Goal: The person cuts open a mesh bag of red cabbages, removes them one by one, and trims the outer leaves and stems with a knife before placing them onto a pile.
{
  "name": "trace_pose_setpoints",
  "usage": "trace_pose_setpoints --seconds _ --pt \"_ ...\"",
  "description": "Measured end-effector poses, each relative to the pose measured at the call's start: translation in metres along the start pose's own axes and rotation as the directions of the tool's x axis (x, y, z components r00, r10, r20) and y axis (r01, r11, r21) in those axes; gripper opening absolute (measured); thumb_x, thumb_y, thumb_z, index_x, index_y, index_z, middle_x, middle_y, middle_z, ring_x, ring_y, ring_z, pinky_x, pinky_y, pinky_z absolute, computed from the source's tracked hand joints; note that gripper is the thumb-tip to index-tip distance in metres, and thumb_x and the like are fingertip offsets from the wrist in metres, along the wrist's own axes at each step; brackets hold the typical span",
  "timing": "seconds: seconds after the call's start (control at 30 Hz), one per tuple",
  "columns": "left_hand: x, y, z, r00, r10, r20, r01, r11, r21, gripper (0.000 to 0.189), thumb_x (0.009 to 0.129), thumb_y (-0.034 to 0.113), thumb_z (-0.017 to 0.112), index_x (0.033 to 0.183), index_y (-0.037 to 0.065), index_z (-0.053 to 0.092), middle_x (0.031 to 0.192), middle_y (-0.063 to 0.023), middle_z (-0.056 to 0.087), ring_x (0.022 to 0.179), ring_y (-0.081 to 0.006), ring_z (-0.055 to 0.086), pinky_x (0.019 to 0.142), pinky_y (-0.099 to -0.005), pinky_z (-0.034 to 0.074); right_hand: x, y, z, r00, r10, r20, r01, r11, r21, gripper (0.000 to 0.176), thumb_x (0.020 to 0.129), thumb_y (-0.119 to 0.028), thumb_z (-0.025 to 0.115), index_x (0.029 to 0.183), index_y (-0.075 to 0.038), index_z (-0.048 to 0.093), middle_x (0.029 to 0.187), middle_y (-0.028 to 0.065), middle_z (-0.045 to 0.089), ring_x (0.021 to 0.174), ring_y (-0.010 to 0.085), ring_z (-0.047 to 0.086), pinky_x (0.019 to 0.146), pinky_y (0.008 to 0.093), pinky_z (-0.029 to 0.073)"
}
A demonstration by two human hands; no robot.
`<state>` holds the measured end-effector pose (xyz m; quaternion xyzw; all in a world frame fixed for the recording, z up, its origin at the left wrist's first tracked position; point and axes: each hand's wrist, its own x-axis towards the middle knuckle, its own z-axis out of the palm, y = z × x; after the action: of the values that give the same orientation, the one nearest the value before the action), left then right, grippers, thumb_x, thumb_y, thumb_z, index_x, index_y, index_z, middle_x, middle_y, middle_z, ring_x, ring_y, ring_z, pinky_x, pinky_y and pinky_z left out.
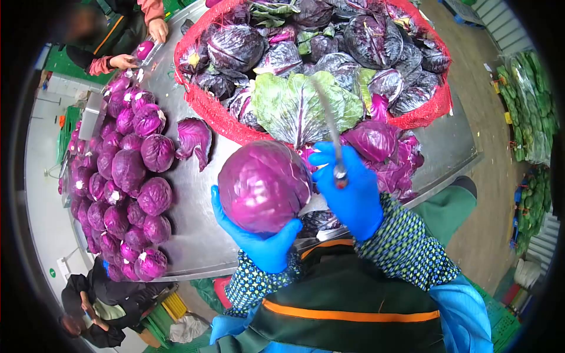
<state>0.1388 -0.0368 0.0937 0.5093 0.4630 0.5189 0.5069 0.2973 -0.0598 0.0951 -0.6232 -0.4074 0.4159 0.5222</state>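
A large, smooth red cabbage (262, 185) rests in my left hand (259, 244), which cups it from below with the blue-gloved fingers and thumb around its sides. My right hand (353, 197), gloved in blue too, is wrapped round the handle of a knife (327, 112). Its blurred blade points away from me, over a broad green outer leaf (288, 109) on the sack's near edge. Just beyond both hands, an open red mesh sack (215, 117) is full of untrimmed dark cabbages (235, 48). Stripped purple leaves (391, 167) lie beside my right hand.
Trimmed cabbages (128, 170) are piled on the left of the metal table (197, 212), near a loose purple leaf (195, 140). At upper left, another person's hands (122, 61) work by a cabbage. A person (97, 303) is at lower left. Bagged green vegetables (527, 106) stand right.
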Motion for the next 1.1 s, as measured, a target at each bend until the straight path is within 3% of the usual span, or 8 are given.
trace_pose_setpoints --seconds 0.13,0.17,0.47,0.6,0.7,0.8,0.93,1.1 --pt "-0.004 0.004 0.000 0.992 0.092 0.087 -0.096 0.994 0.044 0.118 0.055 0.014 0.083 0.141 0.004 0.003 0.140 -0.0182 0.022 0.125 -0.0308 0.036 0.102 -0.0430 0.036 -0.005 -0.017 -0.013 0.981 0.107 0.159 -0.133 0.977 0.165 0.046 0.074 -0.008 0.068 0.117 -0.006 0.052 0.101 0.0086 0.057 0.088 0.0132 0.058 0.076 0.0298 0.049" --pt "-0.003 0.006 0.002 0.996 0.042 0.075 -0.043 0.999 0.013 0.119 0.055 0.015 0.083 0.141 0.003 0.002 0.140 -0.0186 0.021 0.126 -0.0312 0.035 0.102 -0.0430 0.036 -0.005 -0.016 -0.011 0.985 -0.104 0.135 0.102 0.995 0.018 0.043 0.075 -0.008 0.068 0.115 -0.007 0.053 0.094 0.0050 0.056 0.084 0.0136 0.057 0.074 0.0287 0.049" --pt "-0.003 0.007 -0.015 0.922 0.138 0.363 -0.185 0.978 0.098 0.126 0.050 0.022 0.086 0.141 0.003 0.001 0.141 -0.0193 0.023 0.126 -0.0314 0.035 0.104 -0.0433 0.033 0.002 -0.006 -0.015 0.998 0.064 -0.005 -0.062 0.983 0.174 0.035 0.082 -0.001 0.056 0.116 0.000 0.052 0.105 0.0046 0.059 0.089 0.0108 0.057 0.078 0.0258 0.048" --pt "-0.007 0.001 -0.022 0.834 -0.324 0.446 0.511 0.760 -0.403 0.102 0.063 0.029 0.076 0.142 0.004 0.017 0.138 -0.0158 0.034 0.128 -0.0311 0.036 0.106 -0.0477 0.032 0.013 -0.044 -0.053 0.875 0.265 0.405 -0.400 0.867 0.297 0.038 0.083 -0.002 0.059 0.121 -0.003 0.054 0.106 0.0057 0.060 0.093 0.0098 0.056 0.080 0.0265 0.047" --pt "-0.008 -0.010 -0.024 0.797 -0.290 0.530 0.597 0.512 -0.618 0.082 0.078 0.042 0.064 0.142 0.010 0.023 0.145 -0.0164 0.027 0.132 -0.0351 0.029 0.107 -0.0557 0.026 0.011 -0.044 -0.058 0.931 0.108 0.349 -0.152 0.983 0.101 0.028 0.081 -0.007 0.067 0.109 -0.005 0.062 0.094 0.0015 0.062 0.089 0.0089 0.055 0.076 0.0248 0.047" --pt "-0.003 -0.008 -0.020 0.771 -0.330 0.545 0.623 0.569 -0.537 0.081 0.079 0.046 0.061 0.142 0.012 0.023 0.144 -0.0163 0.029 0.131 -0.0360 0.030 0.106 -0.0564 0.026 0.007 -0.033 -0.054 0.905 0.065 0.420 -0.099 0.993 0.060 0.025 0.081 -0.008 0.067 0.106 -0.005 0.063 0.089 0.0007 0.062 0.087 0.0091 0.056 0.075 0.0242 0.047" --pt "-0.001 -0.011 -0.023 0.787 -0.304 0.537 0.595 0.607 -0.528 0.078 0.079 0.044 0.061 0.141 0.011 0.025 0.143 -0.0166 0.030 0.131 -0.0364 0.030 0.106 -0.0570 0.027 0.019 -0.028 -0.049 0.905 0.245 0.349 -0.374 0.848 0.376 0.026 0.078 -0.012 0.070 0.102 -0.005 0.061 0.088 0.0017 0.061 0.079 0.0077 0.058 0.064 0.0215 0.049" --pt "-0.002 -0.014 -0.031 0.773 -0.274 0.573 0.601 0.607 -0.521 0.079 0.079 0.043 0.061 0.141 0.010 0.025 0.143 -0.0169 0.030 0.130 -0.0366 0.031 0.105 -0.0578 0.027 0.025 -0.038 -0.061 0.706 0.420 0.569 -0.567 0.817 0.100 0.027 0.078 -0.010 0.070 0.101 -0.005 0.058 0.088 0.0025 0.059 0.080 0.0079 0.058 0.062 0.0224 0.049"
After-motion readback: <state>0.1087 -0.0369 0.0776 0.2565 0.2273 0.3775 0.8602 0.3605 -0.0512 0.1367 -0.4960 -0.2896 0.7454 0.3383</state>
